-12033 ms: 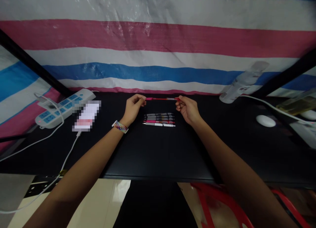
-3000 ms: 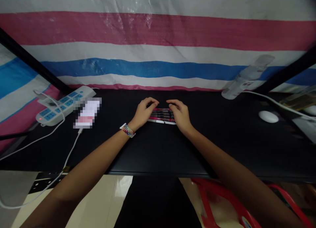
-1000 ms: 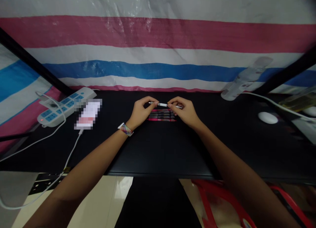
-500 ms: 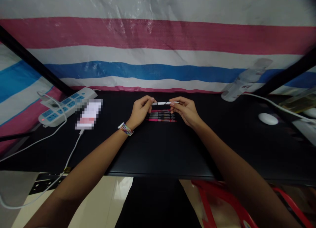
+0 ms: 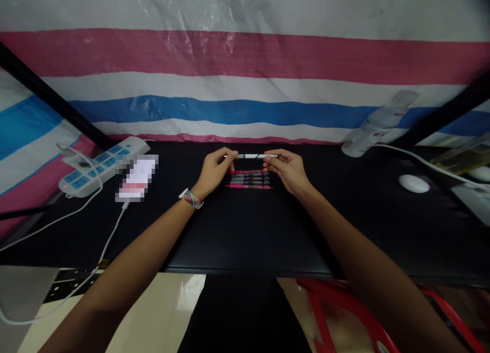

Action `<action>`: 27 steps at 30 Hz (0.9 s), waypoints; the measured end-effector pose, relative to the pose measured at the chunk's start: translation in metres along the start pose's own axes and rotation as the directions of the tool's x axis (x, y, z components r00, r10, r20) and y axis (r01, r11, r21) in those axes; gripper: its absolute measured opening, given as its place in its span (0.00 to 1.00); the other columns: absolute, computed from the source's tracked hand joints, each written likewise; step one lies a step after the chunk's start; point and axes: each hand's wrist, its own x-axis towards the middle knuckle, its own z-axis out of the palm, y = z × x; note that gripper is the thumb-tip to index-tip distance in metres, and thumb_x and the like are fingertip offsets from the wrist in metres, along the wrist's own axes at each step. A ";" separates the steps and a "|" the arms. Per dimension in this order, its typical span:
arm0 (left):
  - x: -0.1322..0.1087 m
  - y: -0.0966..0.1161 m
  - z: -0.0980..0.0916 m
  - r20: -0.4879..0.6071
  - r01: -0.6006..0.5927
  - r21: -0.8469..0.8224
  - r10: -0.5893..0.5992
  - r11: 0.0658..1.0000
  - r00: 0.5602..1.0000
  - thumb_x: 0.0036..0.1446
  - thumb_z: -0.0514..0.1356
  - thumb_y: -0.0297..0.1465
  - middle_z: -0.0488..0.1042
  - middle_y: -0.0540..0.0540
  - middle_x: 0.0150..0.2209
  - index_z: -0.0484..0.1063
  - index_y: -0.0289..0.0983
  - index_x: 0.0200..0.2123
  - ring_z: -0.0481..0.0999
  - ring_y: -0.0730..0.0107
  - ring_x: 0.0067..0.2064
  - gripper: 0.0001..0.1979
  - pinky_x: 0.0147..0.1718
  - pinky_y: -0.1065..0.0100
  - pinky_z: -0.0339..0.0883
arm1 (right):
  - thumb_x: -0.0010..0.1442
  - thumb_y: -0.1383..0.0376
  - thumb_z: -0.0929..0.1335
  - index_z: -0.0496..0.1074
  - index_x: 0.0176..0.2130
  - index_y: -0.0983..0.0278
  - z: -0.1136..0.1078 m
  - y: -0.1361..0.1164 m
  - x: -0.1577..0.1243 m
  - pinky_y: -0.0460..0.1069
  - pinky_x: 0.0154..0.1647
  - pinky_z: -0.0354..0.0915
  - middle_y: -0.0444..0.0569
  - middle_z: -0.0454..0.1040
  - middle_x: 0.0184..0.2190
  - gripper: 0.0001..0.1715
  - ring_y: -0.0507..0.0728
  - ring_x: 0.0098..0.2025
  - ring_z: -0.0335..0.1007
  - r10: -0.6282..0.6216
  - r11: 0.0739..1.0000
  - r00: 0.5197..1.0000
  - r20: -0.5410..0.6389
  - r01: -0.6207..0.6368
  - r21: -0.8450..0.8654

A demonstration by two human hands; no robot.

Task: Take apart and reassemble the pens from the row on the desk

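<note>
A white pen (image 5: 250, 156) is held level just above the black table (image 5: 245, 230). My left hand (image 5: 212, 170) pinches its left end and my right hand (image 5: 288, 170) pinches its right end. Below the pen, between my hands, a row of several pens (image 5: 248, 179), pink and dark, lies side by side on the table. A coloured band is on my left wrist.
A white power strip (image 5: 95, 164) with cables and a blurred phone (image 5: 136, 178) lie at the left. A clear plastic bottle (image 5: 377, 126) lies at the back right, a white mouse (image 5: 412, 183) to its right. A red stool (image 5: 344, 312) shows under the table.
The white pen left the near side of the row and now hangs above it, held by both hands; over the last second the hands drew slightly apart toward its ends.
</note>
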 end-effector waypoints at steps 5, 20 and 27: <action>0.000 0.001 -0.001 0.005 0.007 -0.032 -0.007 0.999 1.000 0.65 0.72 0.38 0.81 0.49 0.30 0.82 0.41 0.43 0.79 0.69 0.32 0.09 0.35 0.66 0.74 | 0.53 0.56 0.84 0.85 0.41 0.57 -0.001 -0.003 -0.001 0.50 0.28 0.72 0.43 0.76 0.30 0.17 0.52 0.29 0.70 -0.034 0.999 0.999 -0.009 0.034 -0.026; 0.003 0.000 -0.006 -0.025 0.005 0.098 -0.003 0.995 1.000 0.74 0.63 0.49 0.78 0.48 0.24 0.79 0.40 0.28 0.75 0.71 0.27 0.25 0.32 0.66 0.69 | 0.50 0.60 0.84 0.84 0.43 0.58 -0.003 -0.004 0.001 0.60 0.53 0.81 0.46 0.79 0.36 0.20 0.58 0.41 0.79 0.063 0.996 0.998 0.010 -0.064 0.055; 0.007 -0.003 -0.008 -0.096 0.009 0.048 -0.005 0.999 0.995 0.71 0.66 0.48 0.79 0.47 0.25 0.81 0.39 0.28 0.76 0.70 0.29 0.23 0.34 0.66 0.72 | 0.51 0.59 0.83 0.84 0.40 0.56 -0.002 -0.009 -0.003 0.50 0.31 0.75 0.43 0.76 0.34 0.17 0.54 0.34 0.74 0.062 0.995 0.998 0.022 -0.063 0.076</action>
